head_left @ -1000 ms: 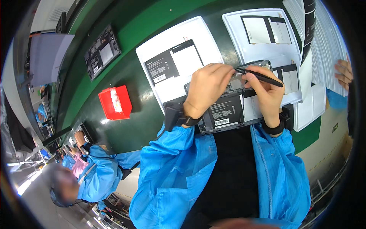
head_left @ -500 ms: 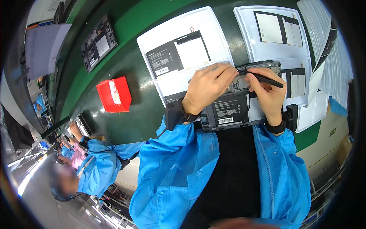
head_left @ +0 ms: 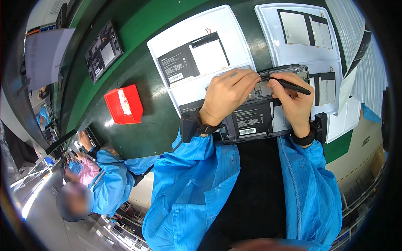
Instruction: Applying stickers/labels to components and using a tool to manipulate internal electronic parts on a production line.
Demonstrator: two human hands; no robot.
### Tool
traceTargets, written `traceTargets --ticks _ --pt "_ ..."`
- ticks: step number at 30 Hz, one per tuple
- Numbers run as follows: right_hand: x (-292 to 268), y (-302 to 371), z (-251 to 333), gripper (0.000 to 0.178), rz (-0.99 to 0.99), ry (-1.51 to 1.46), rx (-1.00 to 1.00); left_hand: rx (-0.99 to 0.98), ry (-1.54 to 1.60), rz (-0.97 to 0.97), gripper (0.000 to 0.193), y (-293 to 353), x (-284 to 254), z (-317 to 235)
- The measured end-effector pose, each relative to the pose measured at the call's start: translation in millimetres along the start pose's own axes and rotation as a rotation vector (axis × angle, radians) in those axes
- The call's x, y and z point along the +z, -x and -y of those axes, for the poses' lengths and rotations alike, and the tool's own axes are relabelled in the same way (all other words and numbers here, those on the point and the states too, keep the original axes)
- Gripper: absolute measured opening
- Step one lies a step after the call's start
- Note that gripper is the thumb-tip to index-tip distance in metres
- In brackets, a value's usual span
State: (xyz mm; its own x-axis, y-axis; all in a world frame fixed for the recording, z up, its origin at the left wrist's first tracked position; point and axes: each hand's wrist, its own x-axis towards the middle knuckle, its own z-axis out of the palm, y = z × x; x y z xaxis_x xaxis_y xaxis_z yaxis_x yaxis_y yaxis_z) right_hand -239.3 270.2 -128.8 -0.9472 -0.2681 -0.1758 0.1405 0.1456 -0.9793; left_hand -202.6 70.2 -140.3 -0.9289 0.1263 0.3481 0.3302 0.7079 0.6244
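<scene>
An opened tablet-like device [head_left: 251, 121] lies in front of me, its dark battery with a white label and its circuit board exposed. Over its far part, my left hand [head_left: 230, 94] is closed, fingertips pressed together; whatever is between them is too small to make out. My right hand [head_left: 294, 98] grips slim black tweezers [head_left: 291, 85], their thick end pointing right and their thin tip meeting my left fingertips. A dark cable [head_left: 273, 115] runs along the battery beside my right hand. Both hands partly cover the board.
White trays with flat batteries [head_left: 176, 65] [head_left: 296, 30] lie beyond the device. A red bin [head_left: 124, 104] stands left on the green table [head_left: 155, 121], with another opened device [head_left: 103, 52] farther back. Clear plastic sheets [head_left: 356, 50] are at right. A blue-sleeved co-worker [head_left: 111, 180] works at left.
My hands and the tweezers stay nearly in place over the board. The view has shifted slightly, and the co-worker at left has moved a little.
</scene>
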Motion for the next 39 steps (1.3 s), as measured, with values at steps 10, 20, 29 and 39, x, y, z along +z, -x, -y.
traceTargets --ticks 10,20,29,39 --pt "0.3 -0.9 -1.1 0.017 0.012 0.093 -0.07 -0.01 0.006 -0.01 0.015 -0.1 0.6 -0.1" --pt "0.6 -0.5 -3.0 0.017 -0.002 0.063 -0.071 -0.052 0.057 -0.015 0.014 1.7 2.0 1.7" --pt "1.2 -1.1 -1.4 0.017 0.0 0.044 -0.046 -0.041 0.041 -0.009 0.014 1.1 1.8 1.1" --pt "-0.7 1.9 5.1 0.015 0.028 0.019 -0.01 0.043 0.006 -0.074 0.021 -1.2 -0.8 -3.2"
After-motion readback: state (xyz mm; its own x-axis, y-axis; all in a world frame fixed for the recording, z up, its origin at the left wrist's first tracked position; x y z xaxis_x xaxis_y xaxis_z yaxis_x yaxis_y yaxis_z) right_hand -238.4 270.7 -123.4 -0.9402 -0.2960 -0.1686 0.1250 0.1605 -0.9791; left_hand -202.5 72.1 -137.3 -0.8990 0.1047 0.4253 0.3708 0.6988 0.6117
